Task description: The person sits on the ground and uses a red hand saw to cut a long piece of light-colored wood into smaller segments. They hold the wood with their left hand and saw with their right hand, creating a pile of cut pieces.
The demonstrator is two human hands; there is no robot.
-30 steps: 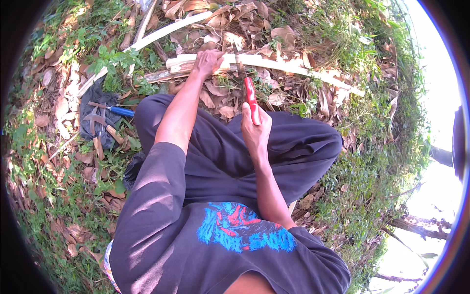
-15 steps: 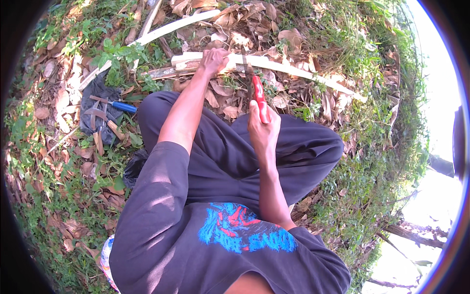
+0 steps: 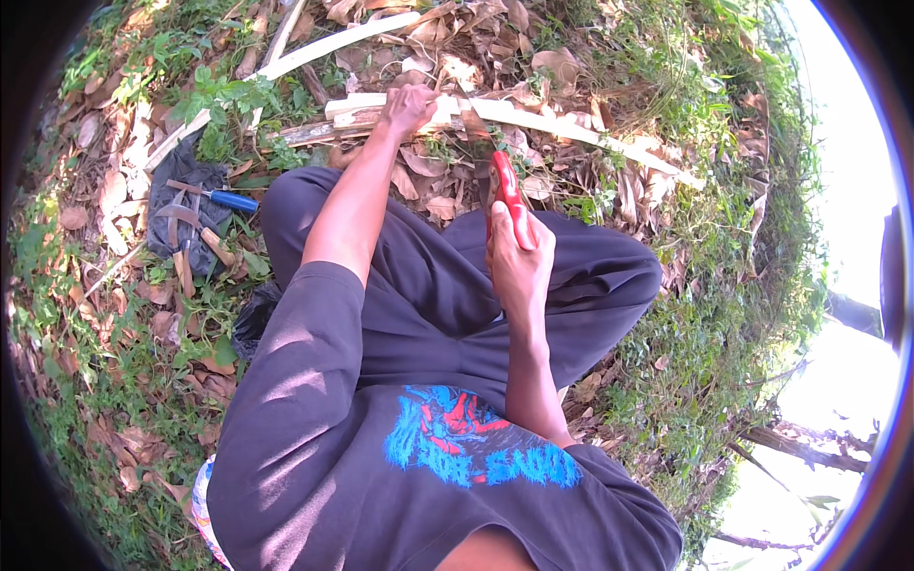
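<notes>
Right hand [image 3: 522, 262] gripped the red-handled saw [image 3: 508, 186], left hand [image 3: 410, 109] pinned the pale strip [image 3: 581, 131]—sawing, seemingly, and the next stroke needed steadiness!

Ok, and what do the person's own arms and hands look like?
Loose, dark short sleeves reach around the elbows; the forearms are bare. The left hand and right hand wear no gloves, and no watch or bracelet shows.

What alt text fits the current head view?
A seated person grips a red-handled saw in the right hand, its blade across pale wood, while the left hand rests on wood left of the blade. A blue-handled tool and other tools lie on dark plastic to the person's left, amid dry leaves and grass.
</notes>
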